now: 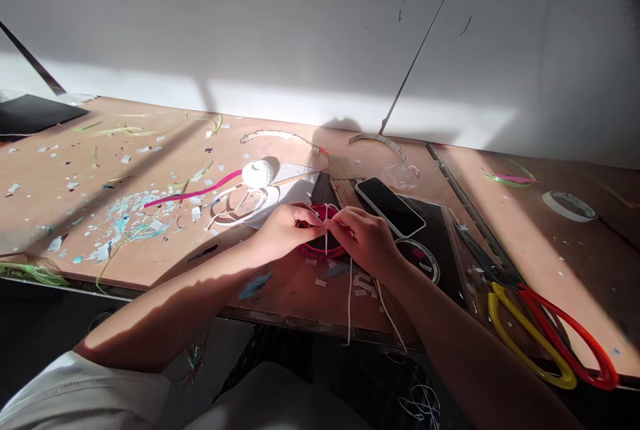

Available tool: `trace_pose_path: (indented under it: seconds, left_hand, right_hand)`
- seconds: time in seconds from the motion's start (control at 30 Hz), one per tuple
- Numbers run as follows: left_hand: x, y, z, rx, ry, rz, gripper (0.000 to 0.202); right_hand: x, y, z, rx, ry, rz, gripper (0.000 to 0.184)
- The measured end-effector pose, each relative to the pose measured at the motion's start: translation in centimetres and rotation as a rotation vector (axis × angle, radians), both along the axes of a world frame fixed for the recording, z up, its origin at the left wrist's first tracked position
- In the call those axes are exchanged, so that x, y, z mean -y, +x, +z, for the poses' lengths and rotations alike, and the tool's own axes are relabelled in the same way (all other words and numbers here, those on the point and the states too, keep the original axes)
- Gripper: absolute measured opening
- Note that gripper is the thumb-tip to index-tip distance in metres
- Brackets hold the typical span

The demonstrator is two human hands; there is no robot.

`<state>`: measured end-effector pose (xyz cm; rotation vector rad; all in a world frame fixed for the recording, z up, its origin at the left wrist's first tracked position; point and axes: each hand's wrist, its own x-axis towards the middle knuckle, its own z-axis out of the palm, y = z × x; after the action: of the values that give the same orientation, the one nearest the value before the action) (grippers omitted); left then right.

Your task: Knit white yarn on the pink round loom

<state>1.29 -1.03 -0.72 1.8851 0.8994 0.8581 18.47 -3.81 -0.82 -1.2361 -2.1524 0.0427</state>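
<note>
A small round pink ring [323,251] lies on the brown table [150,250] near its front edge. A white string [326,238] runs over the ring, and its loose ends hang past the table edge [349,310]. My left hand [285,230] pinches the string at the ring's left side, fingers closed. My right hand [363,238] pinches it from the right, fingers closed. The two hands almost touch above the ring.
A black phone [390,205] lies just behind my right hand. Two pairs of scissors, yellow-handled [525,343] and red-handled [575,343], lie at the front right. A white string ball [257,173], a pink strip [190,194], tape rolls [570,205] and paper scraps [125,217] litter the table.
</note>
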Motion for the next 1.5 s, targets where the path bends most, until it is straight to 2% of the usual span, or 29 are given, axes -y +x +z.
trace_pose_path:
  seconds: [0.33, 0.63, 0.8, 1.17, 1.37, 1.5]
  left_hand:
    - [0.1, -0.1, 1.1, 0.024, -0.044, 0.09, 0.011]
    - [0.1, -0.5, 0.8, 0.078, -0.107, 0.091, 0.014]
    - [0.1, -0.4, 0.9, 0.095, -0.075, 0.075, 0.018]
    - [0.4, -0.2, 1.1, 0.047, -0.034, 0.044, 0.017]
    - [0.3, -0.3, 1.1, 0.029, -0.034, 0.051, 0.016]
    - [0.3, -0.3, 1.1, 0.013, -0.025, 0.051, 0.014]
  right_hand:
    - [0.6, -0.4, 0.2, -0.088, 0.032, 0.049, 0.02]
    - [0.5, -0.2, 0.9, -0.177, 0.031, 0.122, 0.011]
    - [0.5, -0.2, 0.8, -0.197, -0.015, 0.153, 0.01]
    - [0.5, -0.3, 0.4, -0.104, -0.12, 0.074, 0.02]
    - [0.5, -0.2, 0.7, -0.219, -0.037, 0.091, 0.013]
    - [0.6, -0.2, 0.6, -0.221, -0.015, 0.105, 0.01]
